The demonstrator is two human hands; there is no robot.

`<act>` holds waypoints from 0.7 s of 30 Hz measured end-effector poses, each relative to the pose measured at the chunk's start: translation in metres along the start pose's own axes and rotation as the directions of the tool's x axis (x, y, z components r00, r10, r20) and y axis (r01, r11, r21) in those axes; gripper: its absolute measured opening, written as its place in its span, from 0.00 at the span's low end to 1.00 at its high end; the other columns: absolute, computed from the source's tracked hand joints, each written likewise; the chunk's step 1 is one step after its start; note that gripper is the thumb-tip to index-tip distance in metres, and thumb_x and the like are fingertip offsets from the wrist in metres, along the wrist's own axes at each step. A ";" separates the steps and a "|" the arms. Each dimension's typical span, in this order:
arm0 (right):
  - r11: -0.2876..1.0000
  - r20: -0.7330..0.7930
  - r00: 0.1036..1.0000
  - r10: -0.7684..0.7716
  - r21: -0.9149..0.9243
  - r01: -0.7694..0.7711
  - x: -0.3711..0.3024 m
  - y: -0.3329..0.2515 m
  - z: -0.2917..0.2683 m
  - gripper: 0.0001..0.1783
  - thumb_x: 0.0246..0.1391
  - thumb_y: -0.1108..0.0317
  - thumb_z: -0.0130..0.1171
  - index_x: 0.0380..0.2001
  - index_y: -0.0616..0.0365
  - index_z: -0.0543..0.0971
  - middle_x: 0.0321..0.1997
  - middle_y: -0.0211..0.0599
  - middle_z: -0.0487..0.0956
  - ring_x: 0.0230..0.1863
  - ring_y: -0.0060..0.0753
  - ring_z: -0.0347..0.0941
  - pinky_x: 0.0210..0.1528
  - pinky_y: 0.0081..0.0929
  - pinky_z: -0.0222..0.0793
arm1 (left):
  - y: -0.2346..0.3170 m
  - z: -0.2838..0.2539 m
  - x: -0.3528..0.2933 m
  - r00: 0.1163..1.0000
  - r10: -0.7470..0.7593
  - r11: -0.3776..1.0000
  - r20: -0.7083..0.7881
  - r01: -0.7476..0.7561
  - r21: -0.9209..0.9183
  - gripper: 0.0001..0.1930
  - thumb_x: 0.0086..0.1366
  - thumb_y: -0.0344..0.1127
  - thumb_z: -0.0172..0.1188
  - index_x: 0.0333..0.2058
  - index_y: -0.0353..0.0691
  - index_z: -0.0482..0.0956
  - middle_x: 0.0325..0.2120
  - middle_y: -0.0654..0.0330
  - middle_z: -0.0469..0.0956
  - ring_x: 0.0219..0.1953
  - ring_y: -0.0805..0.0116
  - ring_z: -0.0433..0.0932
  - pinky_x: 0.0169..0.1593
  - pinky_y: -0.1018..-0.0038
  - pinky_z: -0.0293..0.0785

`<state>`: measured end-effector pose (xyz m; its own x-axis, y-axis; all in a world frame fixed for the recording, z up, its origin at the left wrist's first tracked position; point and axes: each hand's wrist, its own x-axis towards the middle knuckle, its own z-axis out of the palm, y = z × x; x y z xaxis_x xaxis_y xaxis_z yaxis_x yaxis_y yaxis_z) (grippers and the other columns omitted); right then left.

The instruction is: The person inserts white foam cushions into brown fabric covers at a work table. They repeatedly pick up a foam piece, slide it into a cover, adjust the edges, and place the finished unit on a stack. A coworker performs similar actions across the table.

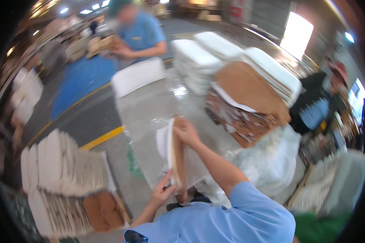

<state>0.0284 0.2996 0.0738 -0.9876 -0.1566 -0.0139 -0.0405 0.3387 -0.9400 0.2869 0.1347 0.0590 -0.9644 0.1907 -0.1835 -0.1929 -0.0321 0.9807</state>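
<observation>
Upright on its edge in front of me stands a flat, soft-looking panel [179,162], brown on its right face and white on its left. My right hand [185,133] grips its far upper part, fingers curled over the brown side. Closer to my body, my left hand [163,192] is closed on the lower white edge. Under the panel is a table covered in clear plastic sheet [144,117]. To the right of the hands lies a tall pile of brown pieces [247,87] with white layers showing at its side.
White pads [198,56] are stacked behind the brown pile. A single white pad [138,77] lies at the table's far end. Bundles of cream pads [65,170] stand on the lower left. A co-worker [144,38] stands beyond the table; another person [320,97] is at right.
</observation>
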 end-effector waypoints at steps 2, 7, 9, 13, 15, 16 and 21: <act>0.978 -0.058 0.998 -0.008 -0.207 -0.004 0.002 -0.005 0.000 0.37 0.58 0.53 0.62 0.67 0.60 0.71 0.65 0.59 0.78 0.66 0.59 0.75 0.68 0.48 0.71 | -0.005 -0.002 0.014 0.999 0.036 0.989 -0.034 -0.030 0.145 0.40 0.70 0.26 0.57 0.78 0.39 0.51 0.75 0.53 0.61 0.71 0.65 0.65 0.67 0.71 0.68; 0.910 0.133 0.991 0.022 -0.414 0.035 -0.009 -0.041 -0.021 0.41 0.49 0.52 0.71 0.65 0.58 0.73 0.56 0.60 0.83 0.58 0.60 0.80 0.60 0.46 0.77 | 0.010 0.010 0.042 0.978 0.139 0.984 -0.154 -0.118 0.136 0.37 0.71 0.20 0.51 0.77 0.38 0.53 0.75 0.48 0.59 0.74 0.59 0.61 0.72 0.68 0.61; 0.827 0.218 0.971 0.099 -0.560 0.041 -0.011 -0.058 -0.028 0.39 0.48 0.54 0.73 0.62 0.61 0.76 0.54 0.60 0.83 0.55 0.60 0.82 0.56 0.47 0.79 | 0.024 0.009 0.052 0.966 0.208 0.949 -0.153 -0.162 0.270 0.36 0.73 0.21 0.50 0.77 0.38 0.53 0.75 0.46 0.58 0.76 0.55 0.59 0.75 0.66 0.55; 0.671 0.258 0.959 0.122 -0.733 0.112 0.001 -0.071 -0.024 0.34 0.47 0.58 0.74 0.57 0.63 0.81 0.56 0.55 0.84 0.55 0.55 0.83 0.55 0.46 0.81 | 0.038 0.004 0.076 0.982 0.120 0.938 -0.146 -0.064 0.341 0.33 0.78 0.29 0.51 0.77 0.37 0.53 0.75 0.45 0.58 0.76 0.51 0.58 0.77 0.63 0.51; 0.602 0.287 0.953 0.094 -0.779 0.175 0.012 -0.067 -0.020 0.35 0.45 0.58 0.75 0.56 0.63 0.82 0.56 0.53 0.84 0.55 0.53 0.83 0.54 0.45 0.81 | 0.034 0.003 0.084 0.978 0.199 0.932 -0.064 -0.169 0.321 0.31 0.79 0.35 0.51 0.76 0.34 0.55 0.75 0.43 0.59 0.76 0.51 0.58 0.76 0.63 0.53; 0.582 0.313 0.948 0.048 -0.781 0.228 0.015 -0.063 -0.018 0.36 0.43 0.57 0.77 0.56 0.63 0.82 0.56 0.52 0.84 0.55 0.52 0.84 0.54 0.45 0.81 | 0.031 0.003 0.086 0.979 0.198 0.925 -0.055 -0.168 0.339 0.31 0.79 0.35 0.52 0.75 0.33 0.56 0.74 0.43 0.59 0.75 0.50 0.59 0.75 0.63 0.54; 0.679 0.233 0.971 -0.044 -0.707 0.200 0.006 -0.053 -0.022 0.40 0.38 0.52 0.78 0.54 0.65 0.83 0.53 0.48 0.84 0.56 0.50 0.83 0.52 0.42 0.81 | 0.021 0.008 0.101 0.947 0.321 0.865 0.032 -0.306 0.398 0.35 0.77 0.40 0.55 0.75 0.32 0.55 0.71 0.37 0.62 0.73 0.43 0.62 0.74 0.59 0.57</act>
<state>0.0209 0.3006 0.1312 -0.9221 -0.3834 -0.0517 -0.3327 0.8541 -0.3998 0.1872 0.1610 0.0612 -0.9690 0.2016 0.1429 0.2007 0.3043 0.9312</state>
